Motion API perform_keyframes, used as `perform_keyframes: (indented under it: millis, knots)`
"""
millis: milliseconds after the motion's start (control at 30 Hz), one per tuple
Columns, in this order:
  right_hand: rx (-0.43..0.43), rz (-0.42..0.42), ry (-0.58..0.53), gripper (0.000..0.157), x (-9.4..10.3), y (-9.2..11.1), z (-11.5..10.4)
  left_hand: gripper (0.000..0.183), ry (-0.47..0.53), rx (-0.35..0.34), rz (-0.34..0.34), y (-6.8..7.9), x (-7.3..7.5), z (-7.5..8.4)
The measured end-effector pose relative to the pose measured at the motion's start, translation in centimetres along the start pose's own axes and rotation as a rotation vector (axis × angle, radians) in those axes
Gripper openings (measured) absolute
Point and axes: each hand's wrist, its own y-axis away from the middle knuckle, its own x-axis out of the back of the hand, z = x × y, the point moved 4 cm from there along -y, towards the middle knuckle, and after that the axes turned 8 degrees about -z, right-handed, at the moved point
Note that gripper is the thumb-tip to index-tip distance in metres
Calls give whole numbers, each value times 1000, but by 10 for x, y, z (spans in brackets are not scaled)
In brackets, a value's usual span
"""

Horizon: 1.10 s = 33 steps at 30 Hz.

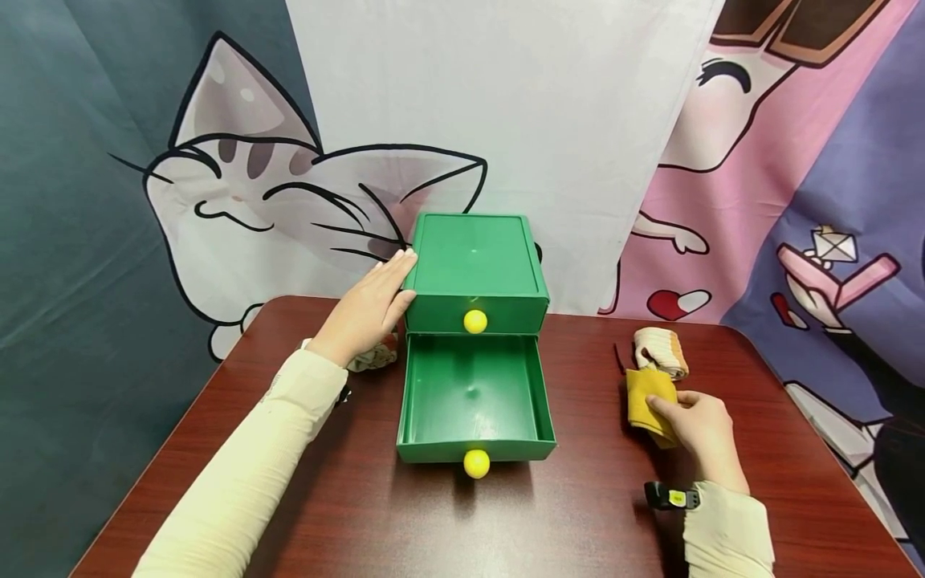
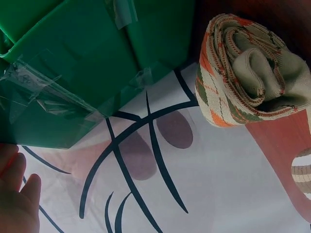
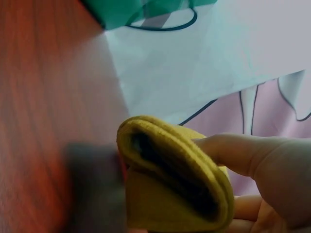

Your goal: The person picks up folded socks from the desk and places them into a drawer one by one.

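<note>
A green two-drawer cabinet [image 1: 473, 255] stands in the middle of the table, its lower drawer [image 1: 470, 389] pulled out and bare inside. My left hand [image 1: 368, 309] rests with straight fingers against the cabinet's left side; its fingers also show at the edge of the left wrist view. On the right, my right hand [image 1: 701, 425] pinches a folded yellow cloth [image 1: 646, 397] between thumb and fingers. In the right wrist view the yellow cloth [image 3: 170, 194] is rolled up, with a dark hollow inside. Just behind it lies a white and orange rolled cloth [image 1: 659, 351].
A rolled patterned cloth [image 2: 252, 73] lies left of the cabinet, partly hidden by my left arm in the head view. Yellow ball knobs [image 1: 475, 463] stick out from the drawer fronts. A printed curtain [image 1: 564, 104] hangs behind the brown table [image 1: 578, 514].
</note>
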Motion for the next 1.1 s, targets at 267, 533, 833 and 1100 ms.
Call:
perform_keyframes:
  millis: [267,533,833,1100]
  knots:
    - [53,55,-71,67,2,13,-27,57,-2,-2,1,0,0,0]
    - [150,116,-164,58,-6,34,-64,57,-2,3,-9,0,0,0]
    - [174,113,-432,57,-13,53,-93,57,-2,10,-18,0,2,0]
    - [239,27,-596,45,-25,70,-116,58,0,8,-30,0,2,0]
